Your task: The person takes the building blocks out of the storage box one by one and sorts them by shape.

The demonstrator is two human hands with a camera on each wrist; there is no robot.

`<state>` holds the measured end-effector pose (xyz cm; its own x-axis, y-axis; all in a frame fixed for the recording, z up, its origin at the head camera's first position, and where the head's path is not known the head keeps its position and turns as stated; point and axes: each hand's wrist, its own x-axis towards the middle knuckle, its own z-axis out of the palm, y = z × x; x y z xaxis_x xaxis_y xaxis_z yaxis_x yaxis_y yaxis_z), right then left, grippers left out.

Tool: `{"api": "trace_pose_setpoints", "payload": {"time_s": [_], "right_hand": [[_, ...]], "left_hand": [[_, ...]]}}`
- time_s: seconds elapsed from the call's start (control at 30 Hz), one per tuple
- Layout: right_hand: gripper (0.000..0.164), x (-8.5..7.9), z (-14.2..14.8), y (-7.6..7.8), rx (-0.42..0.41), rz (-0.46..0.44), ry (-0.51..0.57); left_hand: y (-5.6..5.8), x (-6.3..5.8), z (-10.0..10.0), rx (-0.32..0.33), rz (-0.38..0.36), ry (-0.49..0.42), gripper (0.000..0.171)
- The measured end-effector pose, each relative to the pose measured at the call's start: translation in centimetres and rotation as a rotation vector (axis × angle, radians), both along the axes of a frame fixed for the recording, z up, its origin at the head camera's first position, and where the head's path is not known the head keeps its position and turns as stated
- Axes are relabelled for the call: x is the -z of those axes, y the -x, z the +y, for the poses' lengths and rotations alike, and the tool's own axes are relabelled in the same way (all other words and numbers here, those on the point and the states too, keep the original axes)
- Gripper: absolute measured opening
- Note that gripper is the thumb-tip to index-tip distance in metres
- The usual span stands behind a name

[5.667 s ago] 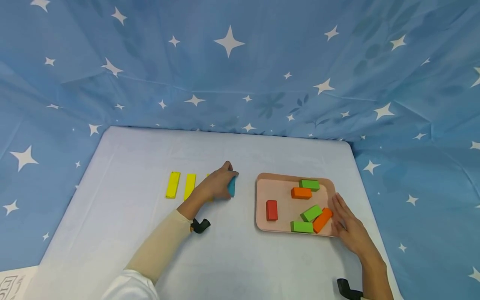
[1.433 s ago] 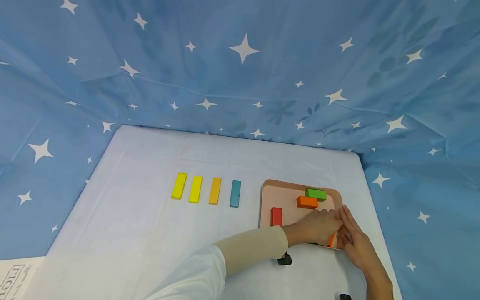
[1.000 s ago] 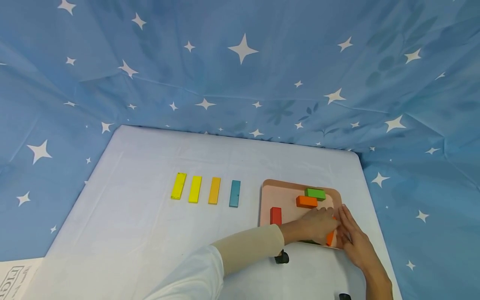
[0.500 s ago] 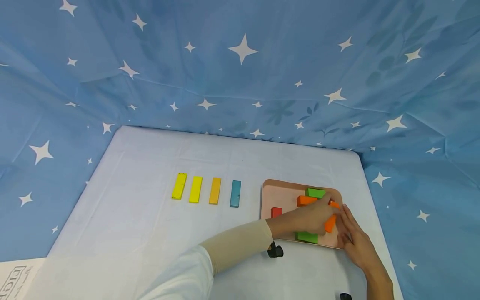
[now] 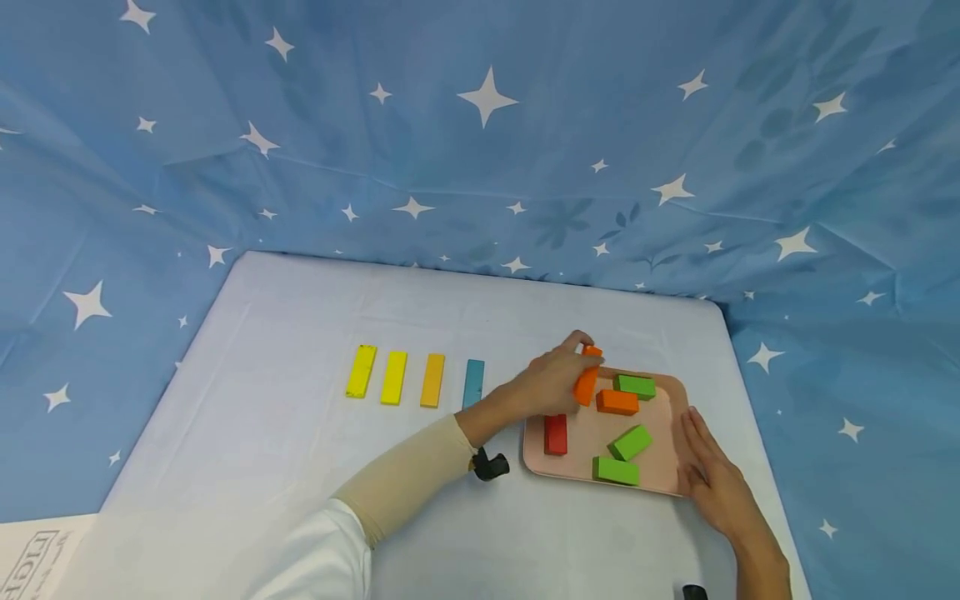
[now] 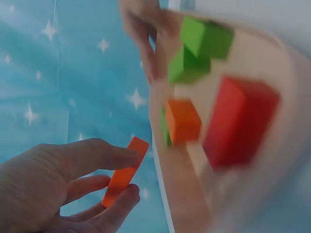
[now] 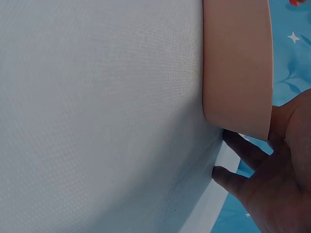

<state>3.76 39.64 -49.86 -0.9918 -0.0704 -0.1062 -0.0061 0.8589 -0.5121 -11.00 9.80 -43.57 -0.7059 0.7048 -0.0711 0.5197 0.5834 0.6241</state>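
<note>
The left arm [image 5: 405, 479] stretches diagonally over the table [image 5: 247, 433], the left hand [image 5: 553, 382] pinching between thumb and fingertips; the right hand [image 5: 722, 496], fingers extended, sits near the table's right edge.

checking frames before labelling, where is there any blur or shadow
Left wrist: the red block and tray are blurred, the orange block in the left hand sharper; right wrist: a soft shadow crosses the tabletop beside the tray, the right hand is dark; head: that red block looks crisper.
</note>
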Motion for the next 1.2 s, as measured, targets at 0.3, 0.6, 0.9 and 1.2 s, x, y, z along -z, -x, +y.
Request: {"api": "trace_pose_setpoints", "payload": {"time_s": [0.3,0.6,0.9,1.2], "right_hand": [[0.076,-0.3,0.3,0.1,0.004,0.004,0.004],[0.076,-0.3,0.2,0.4,0.009,0.004,0.012],[0.076,-0.1,-0.1,0.4,0.016,-0.018,0.008],[0.077,0.0,-0.3,0.2,0.015,-0.004,0.006]], "left_hand": [[1.4,1.3,-6.8,-0.142,-0.004,-0.026,0.071],[0.9,3.3,-8.8,-0.184,-0.086,0.087,0.080],[-0.3,4.3,-8.5,-0.158,-0.095,0.111,0.077],[-1.1,5.0,-8.5,-0.168,-0.046,0.111,0.067]]}}
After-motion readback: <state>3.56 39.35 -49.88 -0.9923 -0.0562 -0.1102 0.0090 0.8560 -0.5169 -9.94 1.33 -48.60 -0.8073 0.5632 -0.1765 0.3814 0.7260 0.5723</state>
